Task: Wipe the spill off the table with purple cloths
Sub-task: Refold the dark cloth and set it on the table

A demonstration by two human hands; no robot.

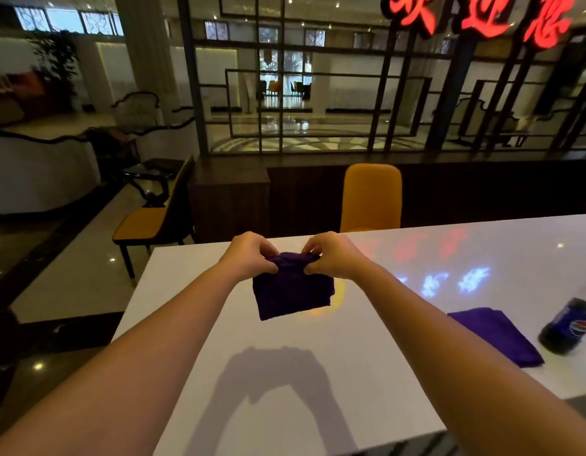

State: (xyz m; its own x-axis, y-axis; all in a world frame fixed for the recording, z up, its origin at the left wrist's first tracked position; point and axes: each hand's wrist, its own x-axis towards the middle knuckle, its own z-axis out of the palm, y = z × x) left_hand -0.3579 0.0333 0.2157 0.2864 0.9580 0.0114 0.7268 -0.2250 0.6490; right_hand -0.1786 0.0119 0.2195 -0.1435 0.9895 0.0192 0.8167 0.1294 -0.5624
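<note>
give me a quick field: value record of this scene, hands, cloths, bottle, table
left hand: pinching the top edge of the held purple cloth
right hand: pinching the same edge
held purple cloth: folded, hanging above the table
second purple cloth: lying flat on the table, to the right
bottle: dark Pepsi bottle just right of the second cloth
table: white, glossy
spill: none clearly visible

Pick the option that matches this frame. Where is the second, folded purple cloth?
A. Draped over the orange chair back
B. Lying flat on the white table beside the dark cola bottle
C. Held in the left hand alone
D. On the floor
B: the folded purple cloth lies on the glossy white table next to the dark cola bottle, while both hands hold another purple cloth above the table.
</note>
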